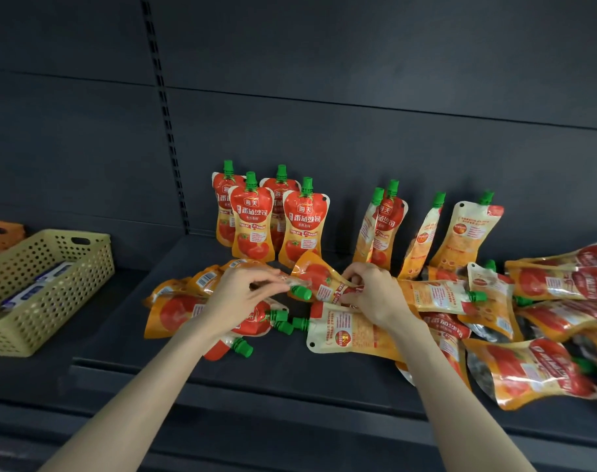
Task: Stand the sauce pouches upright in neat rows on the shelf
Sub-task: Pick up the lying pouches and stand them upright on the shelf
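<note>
Two baskets sit at the left end of the shelf (188, 373): a yellow-green perforated basket (86, 264) holding blue-and-white packets (34, 289), and behind it an orange basket (0, 233) cut off by the frame edge. A slotted upright strip (164, 114) runs down the dark back panel (324, 97).

Loose sauce pouches (546, 284) lie flat and overlapping across the middle and right of the shelf, crowding the space in front of the standing ones.

Four upright pouches (253, 226) stand at the back in two close pairs, labels forward. To their right, four leaning pouches (460, 233) rest tilted against the panel, some turned sideways or showing their backs.

All are orange and red with tomato pictures, white label text and green screw caps.

Both hands are over the pile. The left hand (239, 294) has its fingers curled, pinching a capped pouch (300, 294) near its neck. The right hand (375, 291) grips a tomato-print pouch (316, 275) by its upper part, its base raised toward the back.
</note>
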The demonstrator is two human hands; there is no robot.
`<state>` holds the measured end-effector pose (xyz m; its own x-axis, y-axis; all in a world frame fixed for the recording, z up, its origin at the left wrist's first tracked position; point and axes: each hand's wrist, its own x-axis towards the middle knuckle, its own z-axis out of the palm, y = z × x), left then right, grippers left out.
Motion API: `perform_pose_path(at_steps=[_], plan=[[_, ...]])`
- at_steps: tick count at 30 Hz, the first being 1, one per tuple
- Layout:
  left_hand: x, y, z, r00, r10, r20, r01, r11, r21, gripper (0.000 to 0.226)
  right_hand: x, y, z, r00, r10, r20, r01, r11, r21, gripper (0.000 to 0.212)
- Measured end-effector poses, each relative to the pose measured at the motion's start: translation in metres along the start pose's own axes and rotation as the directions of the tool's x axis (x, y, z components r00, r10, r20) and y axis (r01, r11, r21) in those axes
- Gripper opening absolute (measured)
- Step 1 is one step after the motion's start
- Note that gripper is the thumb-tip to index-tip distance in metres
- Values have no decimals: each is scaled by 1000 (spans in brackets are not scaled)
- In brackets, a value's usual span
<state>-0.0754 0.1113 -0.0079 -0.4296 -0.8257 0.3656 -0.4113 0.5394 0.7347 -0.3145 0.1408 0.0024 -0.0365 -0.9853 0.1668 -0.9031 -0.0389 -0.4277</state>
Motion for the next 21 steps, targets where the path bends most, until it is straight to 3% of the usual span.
perform_pose_path(at_steps=[8,14,18,21], plan=[[8,-3,-14,969,-25,-245,-2,994,-107,23,8,-17,-14,978,-204,-47,195,969,-154,25],[18,-4,-21,930,-11,-367,-50,986,-157,14,15,-35,-28,976,-215,-35,214,977,-20,28],[28,5,-26,927,-53,-373,-45,967,-250,13,23,-44,-43,979,-180,95,162,972,169,39],[35,10,-26,923,-78,-377,-42,953,-301,19,28,-48,-54,983,-169,75,152,968,198,40]])
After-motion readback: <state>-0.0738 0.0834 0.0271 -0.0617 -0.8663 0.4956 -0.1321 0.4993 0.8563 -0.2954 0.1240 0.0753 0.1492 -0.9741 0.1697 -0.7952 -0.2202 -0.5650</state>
